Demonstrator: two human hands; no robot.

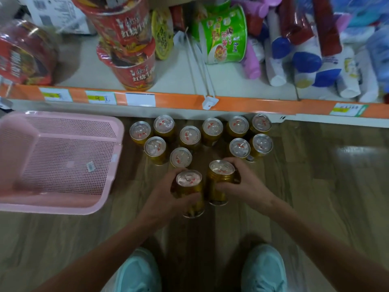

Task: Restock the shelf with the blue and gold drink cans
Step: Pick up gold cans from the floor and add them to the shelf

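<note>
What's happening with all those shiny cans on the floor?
A person is handling gold drink cans in front of a shop shelf. The left hand grips the left can and the right hand grips the right can. Ten other cans stand on the floor beside a pink basket.

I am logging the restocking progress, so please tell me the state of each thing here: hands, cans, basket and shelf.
Left hand: grips left can, roughly upright.
Right hand: grips right can, roughly upright.
Floor cans: standing upright before the shelf.
Pink basket: on the floor, no cans inside.
Shelf: holds noodle cups, no drink cans.
</note>
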